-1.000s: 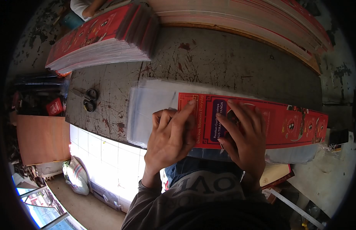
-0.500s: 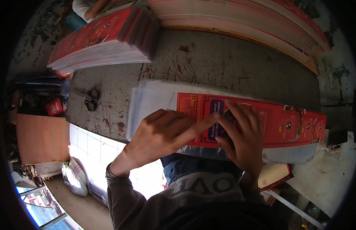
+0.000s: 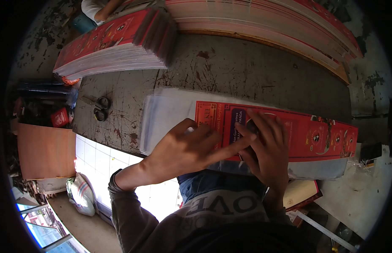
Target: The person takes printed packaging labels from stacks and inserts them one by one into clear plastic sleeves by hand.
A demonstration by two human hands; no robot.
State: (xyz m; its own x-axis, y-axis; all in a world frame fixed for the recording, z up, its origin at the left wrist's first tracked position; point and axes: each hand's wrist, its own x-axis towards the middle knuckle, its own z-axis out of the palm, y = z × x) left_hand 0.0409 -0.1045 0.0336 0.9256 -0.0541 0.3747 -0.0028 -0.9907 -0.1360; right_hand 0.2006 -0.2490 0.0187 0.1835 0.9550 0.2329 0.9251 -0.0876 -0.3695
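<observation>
A long red printed card strip [image 3: 301,139] lies over a stack of clear plastic sleeves [image 3: 166,111] at the table's near edge. My right hand [image 3: 267,145] rests on the strip with its fingers spread, beside the purple text panel. My left hand [image 3: 185,145] is over the strip's left end. Its index finger stretches across to my right hand's fingers, while the others are curled. A small pale spot shows among the curled fingers; whether it is held, I cannot make out.
Scissors [image 3: 101,109] lie on the scratched dark table [image 3: 234,63] at left. A tall stack of red sleeved strips [image 3: 116,46] stands at back left, with longer piles [image 3: 263,25] along the back. Another person's arm [image 3: 107,9] shows at top left.
My left hand's index finger has slid a little to the right, over my right hand's fingers, and its wrist has shifted slightly left. My right hand and the strip have hardly moved.
</observation>
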